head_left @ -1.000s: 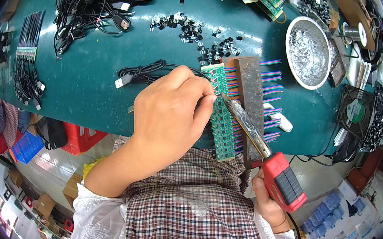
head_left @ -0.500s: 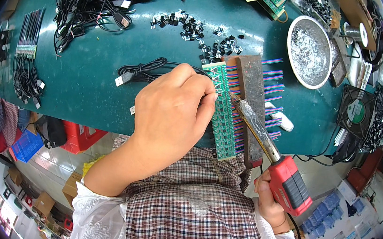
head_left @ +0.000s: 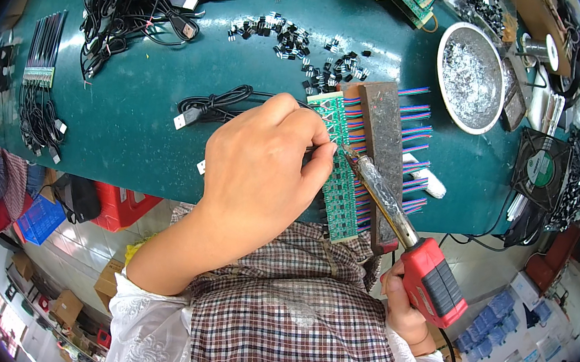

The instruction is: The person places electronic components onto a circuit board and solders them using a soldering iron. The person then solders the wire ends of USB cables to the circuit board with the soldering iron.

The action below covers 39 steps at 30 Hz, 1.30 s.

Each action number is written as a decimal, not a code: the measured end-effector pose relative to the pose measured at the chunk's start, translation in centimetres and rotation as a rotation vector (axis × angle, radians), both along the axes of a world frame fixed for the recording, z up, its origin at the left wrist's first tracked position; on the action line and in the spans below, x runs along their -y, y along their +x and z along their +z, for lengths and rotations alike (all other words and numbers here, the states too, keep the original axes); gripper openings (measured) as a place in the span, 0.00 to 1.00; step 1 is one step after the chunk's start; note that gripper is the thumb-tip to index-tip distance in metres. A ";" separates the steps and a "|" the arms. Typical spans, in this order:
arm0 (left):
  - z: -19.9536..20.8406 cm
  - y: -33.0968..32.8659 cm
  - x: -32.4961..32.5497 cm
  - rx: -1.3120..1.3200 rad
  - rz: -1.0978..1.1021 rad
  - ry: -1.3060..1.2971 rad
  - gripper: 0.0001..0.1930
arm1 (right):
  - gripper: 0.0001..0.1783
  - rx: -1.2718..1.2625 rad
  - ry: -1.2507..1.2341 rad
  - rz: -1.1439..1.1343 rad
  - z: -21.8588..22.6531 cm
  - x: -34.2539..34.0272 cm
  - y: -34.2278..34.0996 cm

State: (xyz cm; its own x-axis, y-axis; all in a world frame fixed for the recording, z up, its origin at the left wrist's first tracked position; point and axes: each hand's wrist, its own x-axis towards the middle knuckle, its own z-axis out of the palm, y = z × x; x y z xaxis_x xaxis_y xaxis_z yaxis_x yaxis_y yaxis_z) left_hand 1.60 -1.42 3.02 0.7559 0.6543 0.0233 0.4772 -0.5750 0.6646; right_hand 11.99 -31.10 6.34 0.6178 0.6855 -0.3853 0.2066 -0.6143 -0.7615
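Note:
My left hand [head_left: 263,164] is closed in a pinch over a strip of small green circuit boards [head_left: 341,208]; what sits between its fingertips is hidden. A black USB cable [head_left: 216,106] lies coiled just beyond that hand, its cord passing behind the knuckles. In my right hand [head_left: 403,307] is a red and black soldering iron [head_left: 436,280], its tip at the strip's right edge close to my left fingertips. Bundles of coloured wires [head_left: 412,129] run from the strip under a dark, heavy bar [head_left: 383,138] and stick out on its right side.
Small black electronic components [head_left: 327,74] are scattered beyond the strip. A bowl with silvery residue [head_left: 470,76], a solder spool [head_left: 539,51] and a fan [head_left: 540,169] stand at right. Piled USB cables [head_left: 131,5] lie far left, near another wired strip [head_left: 38,76].
The soldering iron's tip has shifted left and slightly down, closer to my left fingertips. My left fingertips have moved a little rightward over the strip.

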 end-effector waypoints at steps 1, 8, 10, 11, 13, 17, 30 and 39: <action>-0.1 0.0 0.0 0.000 0.000 -0.001 0.07 | 0.19 0.014 0.004 0.030 -0.1 0.1 0.1; -0.3 0.2 0.0 0.018 0.005 0.011 0.07 | 0.18 -0.025 0.015 -0.004 -0.2 -0.3 -0.1; -0.3 0.4 0.0 0.014 0.004 0.010 0.07 | 0.18 -0.026 0.003 -0.004 0.0 -0.5 -0.2; -0.3 0.4 0.0 0.001 0.008 0.011 0.07 | 0.18 -0.028 -0.008 -0.002 0.1 -0.6 -0.2; -0.2 0.4 0.0 -0.013 0.013 0.012 0.07 | 0.17 -0.005 -0.014 0.025 0.1 -0.4 0.0; -0.3 0.5 0.1 -0.002 0.019 0.007 0.07 | 0.15 -0.149 0.019 -0.145 0.4 -0.2 -0.2; 1.4 -0.5 -1.1 0.047 -0.031 0.145 0.04 | 0.10 -0.169 0.196 -0.232 0.5 -2.0 -0.8; -1.4 -6.4 -11.8 -0.075 0.488 0.648 0.08 | 0.03 -0.277 0.184 -0.211 1.6 -2.5 -0.5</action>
